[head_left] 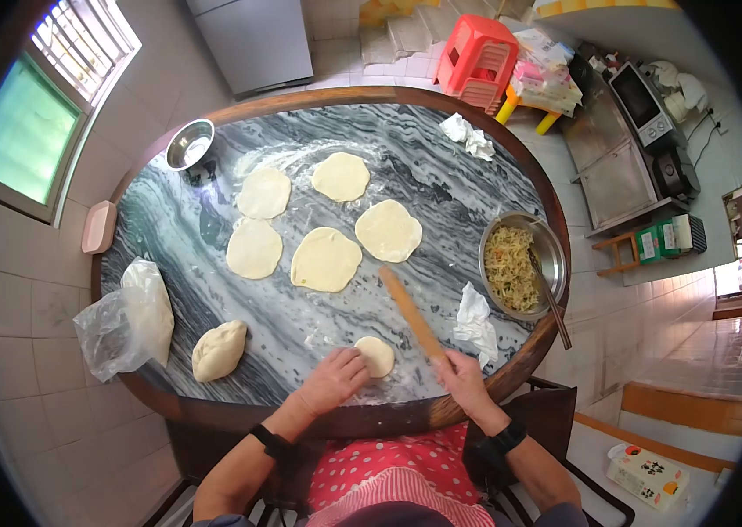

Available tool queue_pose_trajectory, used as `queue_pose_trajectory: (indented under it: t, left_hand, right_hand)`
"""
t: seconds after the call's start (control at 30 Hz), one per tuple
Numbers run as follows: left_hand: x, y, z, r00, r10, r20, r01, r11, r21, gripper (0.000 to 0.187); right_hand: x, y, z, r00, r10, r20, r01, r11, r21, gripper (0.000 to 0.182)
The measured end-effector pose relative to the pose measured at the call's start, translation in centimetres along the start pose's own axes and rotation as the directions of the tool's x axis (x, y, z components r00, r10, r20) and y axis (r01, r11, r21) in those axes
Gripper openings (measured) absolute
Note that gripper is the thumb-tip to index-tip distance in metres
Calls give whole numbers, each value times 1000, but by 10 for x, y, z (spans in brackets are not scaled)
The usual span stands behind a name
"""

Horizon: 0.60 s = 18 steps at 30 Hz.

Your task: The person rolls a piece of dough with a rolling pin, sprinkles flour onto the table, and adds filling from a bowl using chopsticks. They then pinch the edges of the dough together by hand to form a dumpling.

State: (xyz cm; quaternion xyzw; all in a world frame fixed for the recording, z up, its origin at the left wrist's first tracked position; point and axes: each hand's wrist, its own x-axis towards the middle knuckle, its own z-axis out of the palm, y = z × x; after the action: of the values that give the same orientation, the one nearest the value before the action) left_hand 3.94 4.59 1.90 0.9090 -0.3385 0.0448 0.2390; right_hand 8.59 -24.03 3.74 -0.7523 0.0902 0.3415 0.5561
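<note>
My left hand [336, 378] is closed, its curled fingers at the left edge of a small dough round [377, 357] lying flat near the table's front edge. My right hand [462, 379] grips the near end of a wooden rolling pin [410, 312], which points away and to the left, just right of the small round. Beyond my hands lie several larger flat dough rounds, the closest being one round [326, 260] in the middle and another [389, 231] to its right. A thick lump of dough [219, 350] rests to the left of my left hand.
A metal bowl of shredded filling [511, 269] with chopsticks [552, 299] stands at the right. Crumpled tissue [475, 323] lies beside it. At the left is a plastic bag [144, 314]; a small metal bowl [189, 146] sits at the back left of the marble table [173, 233].
</note>
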Motion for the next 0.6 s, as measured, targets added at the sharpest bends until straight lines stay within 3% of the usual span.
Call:
queue_pose_trajectory:
  t: [0.03,0.1,0.13,0.17,0.2,0.23,0.3,0.33,0.4,0.43,0.5,0.53,0.6]
  left_hand:
    - [-5,-1,-1,1000,1,0,-1,1000,0,33]
    - [-13,0,-5,1000,-15,8,15,1000,2,37]
    - [-22,5,-7,1000,-14,12,14,1000,0,37]
    - [-31,11,-10,999,-34,-4,34,999,3,39]
    - [-37,14,-13,999,-49,-18,49,999,8,42]
    - [-41,15,-14,999,-43,-12,43,999,10,42]
    - [-45,20,-20,972,-117,-205,122,992,11,43]
    - [-38,20,-22,973,-116,-202,121,993,12,43]
    - [-16,21,-22,873,-421,-246,439,898,19,47]
    - [-10,19,-12,872,-425,-244,442,897,17,47]
    - [0,6,15,754,-642,-140,657,741,140,56]
    - [2,1,20,704,-697,-134,708,704,57,65]
    - [-3,5,23,713,-693,-106,701,709,83,64]
  right_hand:
    - [-1,-1,-3,1000,0,-1,0,1000,0,30]
    - [-3,-2,-6,944,-321,-75,299,929,-219,32]
    - [-7,-5,-5,945,-318,-76,296,931,-216,32]
    - [-10,-9,-3,855,-519,-14,456,763,-458,35]
    - [-9,-13,0,729,-677,96,561,511,-652,38]
    - [-6,-15,2,729,-679,89,559,515,-649,38]
    - [2,-15,6,598,-721,350,672,214,-709,44]
    - [8,-13,9,598,-722,347,673,217,-707,44]
    - [17,-7,15,555,-732,395,711,172,-682,45]
    - [17,-8,18,557,-730,397,713,174,-680,45]
    - [20,-13,22,624,-696,355,677,255,-690,40]
    - [21,-16,23,627,-692,357,675,255,-692,40]
    - [18,-18,28,673,-692,262,584,278,-763,46]
